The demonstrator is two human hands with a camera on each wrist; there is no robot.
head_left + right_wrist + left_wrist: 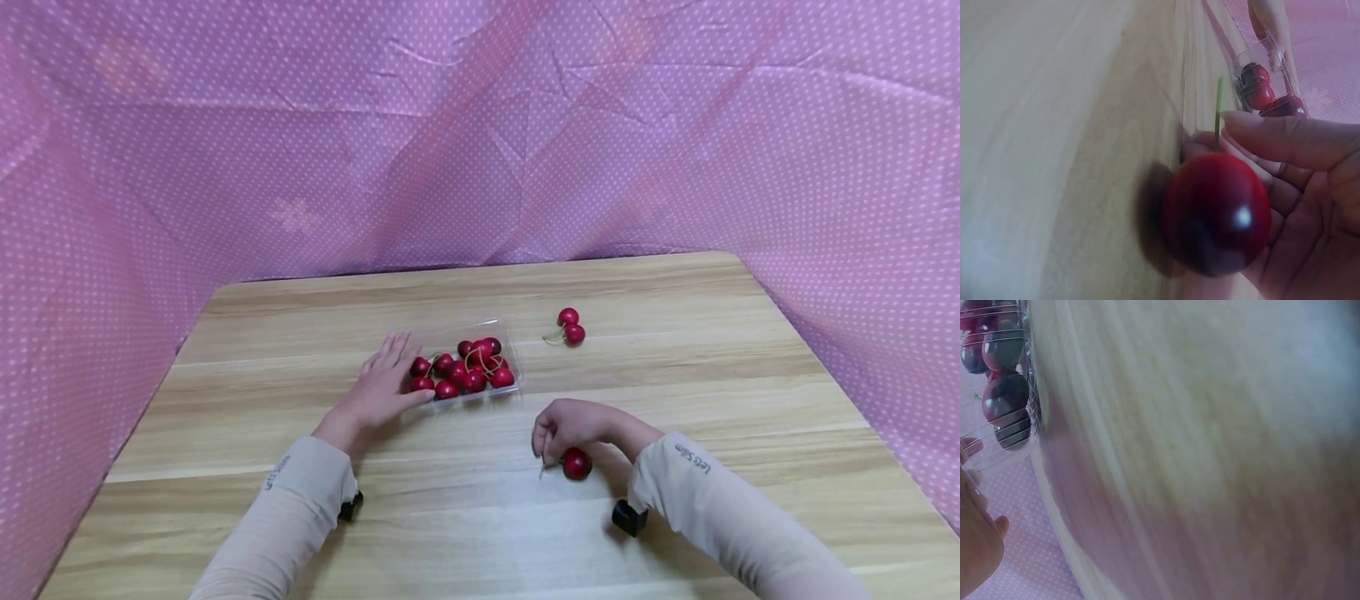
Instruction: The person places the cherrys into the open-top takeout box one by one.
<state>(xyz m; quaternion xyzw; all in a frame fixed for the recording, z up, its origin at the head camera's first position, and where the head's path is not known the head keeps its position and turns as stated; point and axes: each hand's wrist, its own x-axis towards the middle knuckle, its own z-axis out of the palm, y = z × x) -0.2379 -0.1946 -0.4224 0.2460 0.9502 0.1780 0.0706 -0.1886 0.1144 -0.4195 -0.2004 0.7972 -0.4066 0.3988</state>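
Note:
A clear plastic box point(504, 325) holds several red cherries point(1005, 397), some with green stems. My left hand point(381, 385) rests on the box's left end, fingers straight along the far corner and thumb at the near edge. Nearer the front, to the right of the box, my right hand point(573, 425) pinches the green stem point(1218, 112) of a single dark red cherry point(1216, 215) between thumb and fingers. The cherry shows close to the table, below the palm, with its shadow beside it.
Two more cherries point(572, 327) with stems lie side by side on the wooden table point(660, 317), to the right of and behind the box. Pink dotted cloth point(480, 167) hangs around the table's back and sides. Black wrist devices point(628, 518) sit under both sleeves.

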